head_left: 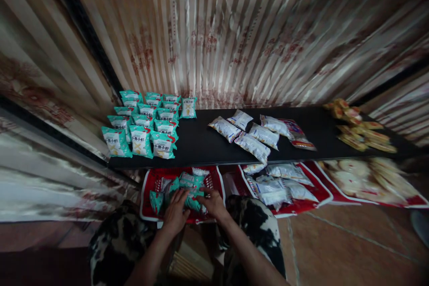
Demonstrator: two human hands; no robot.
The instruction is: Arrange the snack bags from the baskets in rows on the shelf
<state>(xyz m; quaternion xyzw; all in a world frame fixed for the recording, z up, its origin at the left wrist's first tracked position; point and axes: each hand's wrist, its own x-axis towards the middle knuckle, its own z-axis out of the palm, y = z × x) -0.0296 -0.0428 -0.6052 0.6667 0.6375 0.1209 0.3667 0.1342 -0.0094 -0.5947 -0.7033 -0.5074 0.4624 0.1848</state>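
Note:
My left hand (177,208) reaches into a red shopping basket (216,174) with its fingers stretched out over small teal snack packets (190,179). From the right side, my right hand (213,203) comes in with its fingers apart, touching the packets near the middle of the pile. The fingertips of both hands are partly lost among the packets in dim light. On the black shelf (194,143) just above, more teal snack packets (140,140) stand upright in rows at the left end, and a single packet (189,107) stands at the back.
White snack packets (251,145) lie loosely mid-shelf beside a red-and-clear packet (296,134). Yellowish packets (365,136) lie at the right. A second red basket (321,192) holds white packets, and a third basket (355,199) holds pale bagged food. Striped curtain (214,31) hangs behind.

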